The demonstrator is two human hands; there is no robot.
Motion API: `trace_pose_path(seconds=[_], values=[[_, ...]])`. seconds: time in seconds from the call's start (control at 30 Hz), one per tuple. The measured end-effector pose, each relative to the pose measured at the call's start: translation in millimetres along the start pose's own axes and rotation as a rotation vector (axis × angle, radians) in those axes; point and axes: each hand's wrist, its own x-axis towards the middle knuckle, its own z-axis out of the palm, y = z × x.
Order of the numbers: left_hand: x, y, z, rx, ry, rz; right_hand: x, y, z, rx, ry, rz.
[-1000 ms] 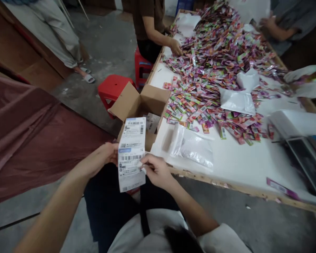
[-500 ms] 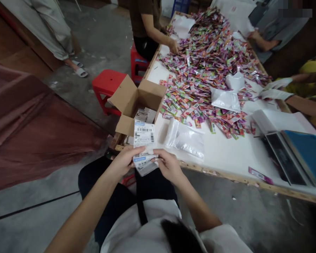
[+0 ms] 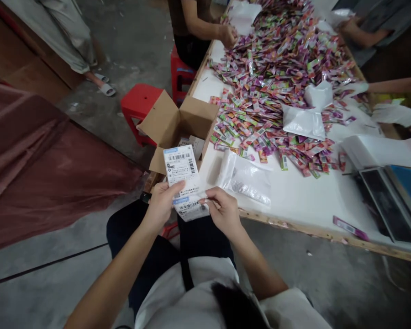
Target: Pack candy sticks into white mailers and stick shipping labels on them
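My left hand (image 3: pixel 162 205) and my right hand (image 3: pixel 222 212) both pinch a strip of white shipping labels (image 3: pixel 183 176) with barcodes, held upright over my lap at the table's near edge. The strip bends at the fold between my thumbs. Just behind it stands an open cardboard box (image 3: pixel 178 125) with more labels inside. A clear plastic bag (image 3: pixel 248 178) lies on the white table (image 3: pixel 304 203) to the right of my hands.
A big heap of colourful sachets (image 3: pixel 277 77) covers the far table, with white pouches (image 3: pixel 303 121) on it. Other people's hands work at the far and right sides. A scale (image 3: pixel 388 201) sits at right. Red stools (image 3: pixel 142 107) stand on the floor at left.
The label strip was long and hanging, got folded down near the box, and now its top label stands upright again. My hands stayed close together on it.
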Motion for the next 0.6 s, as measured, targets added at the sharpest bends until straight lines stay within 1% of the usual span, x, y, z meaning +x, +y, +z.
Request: trace_pose_path(seconds=[0.1,0.17,0.23,0.27,0.3,0.37,0.47,0.53,0.57,0.6], values=[[1.4,1.4,0.4,0.014,-0.004,-0.003,1.6,1.5,-1.6,0.002,-0.010,0.021],[1.1,2.5,0.0,0.034,-0.063,-0.046,2.8,0.0,-4.0,0.000,-0.022,0.020],[-0.2,2.9,-0.5,0.052,-0.127,-0.101,4.1,-3.2,-7.4,-0.017,-0.021,-0.060],[-1.4,2.7,-0.4,0.054,-0.134,-0.110,4.7,-5.0,-9.1,-0.032,-0.015,-0.119],[-2.8,2.2,0.2,0.048,-0.116,-0.100,5.2,-6.5,-10.2,-0.049,-0.009,-0.175],[-6.0,0.8,2.8,0.016,-0.029,-0.047,5.7,-7.4,-10.0,-0.092,-0.001,-0.253],[-9.5,-2.1,9.0,-0.024,0.092,-0.012,4.2,-4.2,-4.1,-0.179,0.015,-0.284],[-8.7,-4.5,11.8,-0.034,0.120,-0.020,-1.7,-6.0,-2.2,-0.257,0.081,-0.290],[-7.1,-6.0,12.2,-0.034,0.132,-0.017,-7.0,-10.5,-4.3,-0.295,0.109,-0.309],[-4.6,-7.9,11.7,-0.023,0.140,-0.013,-13.5,-17.6,-9.5,-0.325,0.111,-0.327]])
